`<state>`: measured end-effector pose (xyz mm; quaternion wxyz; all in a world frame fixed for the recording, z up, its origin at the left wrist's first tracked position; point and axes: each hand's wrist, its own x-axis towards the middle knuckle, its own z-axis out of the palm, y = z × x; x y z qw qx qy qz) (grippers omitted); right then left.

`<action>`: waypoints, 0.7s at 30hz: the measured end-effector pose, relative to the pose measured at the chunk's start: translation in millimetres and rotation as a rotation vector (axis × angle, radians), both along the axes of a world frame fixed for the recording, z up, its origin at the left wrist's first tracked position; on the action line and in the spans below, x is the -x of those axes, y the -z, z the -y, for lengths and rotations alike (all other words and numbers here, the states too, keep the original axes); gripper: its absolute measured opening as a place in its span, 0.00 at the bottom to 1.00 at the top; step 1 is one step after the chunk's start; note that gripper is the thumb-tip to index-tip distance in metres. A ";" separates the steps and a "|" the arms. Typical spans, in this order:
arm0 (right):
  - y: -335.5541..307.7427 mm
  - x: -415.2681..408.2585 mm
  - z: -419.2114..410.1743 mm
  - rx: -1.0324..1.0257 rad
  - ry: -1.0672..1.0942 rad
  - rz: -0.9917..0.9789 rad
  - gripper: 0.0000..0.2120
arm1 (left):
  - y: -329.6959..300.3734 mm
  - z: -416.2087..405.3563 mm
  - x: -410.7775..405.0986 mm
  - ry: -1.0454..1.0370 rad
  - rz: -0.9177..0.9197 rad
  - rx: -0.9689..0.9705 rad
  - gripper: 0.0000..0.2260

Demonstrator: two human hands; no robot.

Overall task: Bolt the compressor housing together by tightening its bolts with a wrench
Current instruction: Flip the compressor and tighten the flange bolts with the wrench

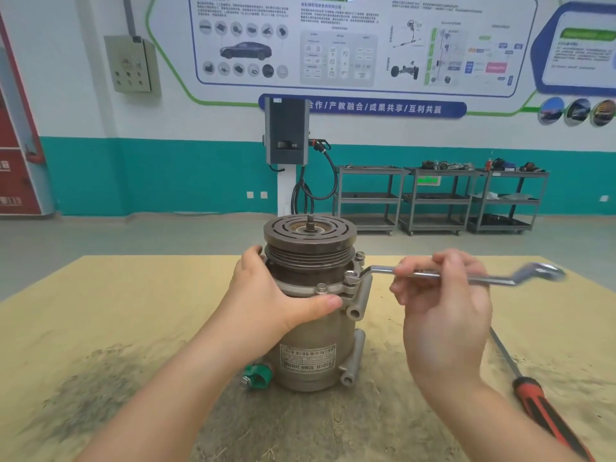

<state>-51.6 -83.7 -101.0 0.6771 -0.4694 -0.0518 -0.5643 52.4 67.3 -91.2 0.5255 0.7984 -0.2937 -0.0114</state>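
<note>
A grey compressor (313, 348) stands upright on the workbench (100, 311), its brown grooved pulley on top. Bolts sit around its flange: one at the front (321, 288), one at the back right (359, 255). An offset ring wrench (493, 278) lies level, its ring end seated on the right flange bolt (350, 276). My right hand (443, 305) grips the wrench shaft near its middle. My left hand (266, 291) wraps the compressor body just below the flange, thumb across the front.
A red-and-black screwdriver (540, 401) lies on the bench at the right. A green fitting (256, 378) sticks out at the compressor's base. Grey dusty stains mark the bench front. Metal shelf carts (440, 198) and a charger post (286, 135) stand far behind.
</note>
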 end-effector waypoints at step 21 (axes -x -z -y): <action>-40.0 7.6 5.8 -0.282 -0.264 -0.255 0.09 | -2.4 0.0 2.9 -0.045 0.063 -0.067 0.61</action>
